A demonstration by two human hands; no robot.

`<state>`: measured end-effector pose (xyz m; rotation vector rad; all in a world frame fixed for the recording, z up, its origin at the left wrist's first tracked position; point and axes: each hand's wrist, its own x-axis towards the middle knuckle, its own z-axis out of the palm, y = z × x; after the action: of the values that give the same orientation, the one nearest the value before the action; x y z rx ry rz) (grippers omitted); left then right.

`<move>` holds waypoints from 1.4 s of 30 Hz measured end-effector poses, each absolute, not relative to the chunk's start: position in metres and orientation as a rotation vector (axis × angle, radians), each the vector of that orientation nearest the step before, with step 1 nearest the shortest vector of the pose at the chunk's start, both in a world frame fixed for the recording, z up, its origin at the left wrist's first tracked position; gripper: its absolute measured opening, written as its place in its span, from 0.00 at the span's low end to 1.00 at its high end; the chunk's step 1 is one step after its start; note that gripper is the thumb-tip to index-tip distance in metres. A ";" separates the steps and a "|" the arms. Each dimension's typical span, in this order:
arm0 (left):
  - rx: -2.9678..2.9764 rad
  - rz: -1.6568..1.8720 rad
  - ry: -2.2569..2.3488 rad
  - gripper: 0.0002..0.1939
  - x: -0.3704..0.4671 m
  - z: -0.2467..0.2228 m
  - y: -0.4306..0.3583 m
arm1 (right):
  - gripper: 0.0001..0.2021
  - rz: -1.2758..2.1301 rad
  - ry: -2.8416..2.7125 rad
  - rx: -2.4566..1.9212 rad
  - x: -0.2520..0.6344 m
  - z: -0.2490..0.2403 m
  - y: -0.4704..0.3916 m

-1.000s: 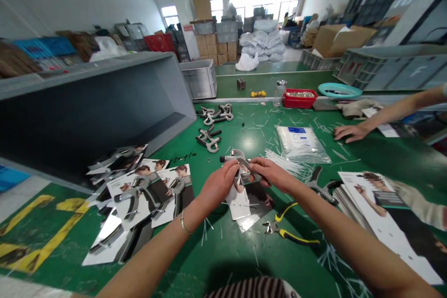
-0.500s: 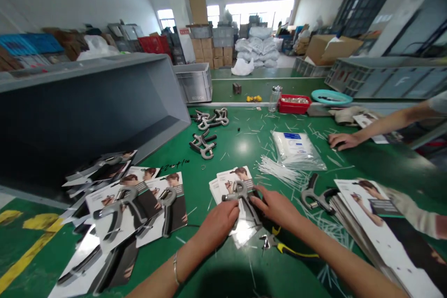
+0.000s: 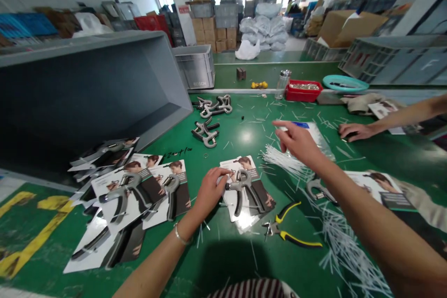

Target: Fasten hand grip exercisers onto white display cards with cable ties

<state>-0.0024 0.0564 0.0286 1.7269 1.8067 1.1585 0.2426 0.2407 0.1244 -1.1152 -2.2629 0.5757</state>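
Okay, left side first: we see a big grey plastic crate (image 3: 80,88) tipped on its side at the green work surface's (image 3: 237,125) left edge, then a heap of overlapping printed cards (image 3: 132,209) topped with grey-and-black hand grips. Loose grey-and-black hand grips (image 3: 206,134) lie towards the far edge. Our left hand (image 3: 211,188), fingers slightly bent, rests at the left edge of a printed white-and-black card (image 3: 246,205); we can't tell if it pinches anything. On that card, near the near edge, lies one grey-and-black hand grip (image 3: 244,185). Yellow-and-black pliers (image 3: 275,230) sit open just right of it. Next, a bundle of thin white plastic ties (image 3: 282,160); our right hand (image 3: 300,142), loosely open, index finger out, hangs above, partly hiding a clear plastic bag (image 3: 319,140). Towards the right edge, a co-worker's hand (image 3: 356,132) rests on the surface.
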 end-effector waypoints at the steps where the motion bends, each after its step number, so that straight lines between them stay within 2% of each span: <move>1: 1.733 1.163 1.792 0.09 -0.001 0.026 0.059 | 0.17 0.669 -2.376 -1.038 0.242 0.113 0.219; 4: 1.708 1.155 1.749 0.10 0.007 0.019 0.071 | 0.08 0.750 -2.621 -0.808 0.238 0.077 0.157; 10: 1.616 1.162 1.684 0.04 0.020 0.017 0.086 | 0.09 0.781 -2.622 -0.933 0.220 0.036 0.114; 13: 1.662 1.212 1.713 0.03 0.025 0.017 0.079 | 0.03 0.717 -2.583 -1.028 0.210 0.029 0.116; 17: 1.745 1.220 1.706 0.04 0.029 0.014 0.066 | 0.07 0.712 -2.531 -1.061 0.204 0.021 0.117; 21: 1.685 1.248 1.722 0.05 0.030 0.012 0.062 | 0.06 0.719 -2.541 -0.982 0.206 0.022 0.113; 24: 1.633 1.245 1.730 0.06 0.031 0.012 0.062 | 0.10 0.697 -2.583 -0.961 0.207 0.026 0.110; 28: 1.679 1.234 1.734 0.06 0.034 0.013 0.061 | 0.04 0.680 -2.524 -1.087 0.202 0.025 0.109; 34: 1.928 1.100 1.741 0.08 0.031 0.004 0.057 | 0.05 0.887 -2.198 -1.064 0.197 0.009 0.113; 39: 1.896 1.155 1.694 0.07 0.022 -0.019 0.065 | 0.04 1.001 -2.055 -1.054 0.199 -0.003 0.124; 42: 1.803 1.186 1.717 0.07 0.025 -0.016 0.063 | 0.05 1.121 -2.058 -1.017 0.202 0.004 0.125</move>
<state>0.0248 0.0634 -0.0156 1.8034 1.7170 1.1860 0.2021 0.1252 0.0042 -1.0172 -2.0576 1.1209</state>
